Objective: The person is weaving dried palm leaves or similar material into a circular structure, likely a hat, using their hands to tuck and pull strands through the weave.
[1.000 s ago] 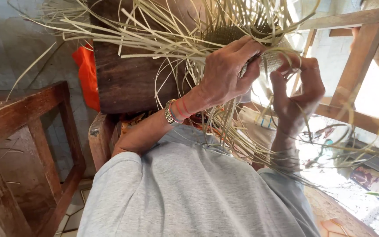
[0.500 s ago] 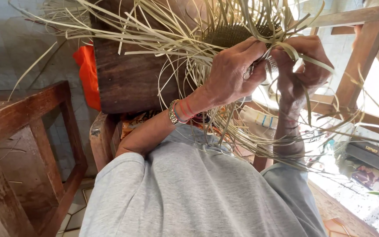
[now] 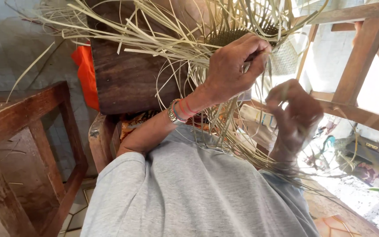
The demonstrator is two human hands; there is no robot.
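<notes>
Dropped away from the left hand (image 3: 235, 70), still pinching woven basket (image 3: 246, 37) strands, right hand (image 3: 295, 116) loose, empty; weaving mostly unfinished.

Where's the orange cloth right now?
In the head view, the orange cloth hangs upper left, against the dark wooden board's left edge, above the wooden chair frame.
</notes>
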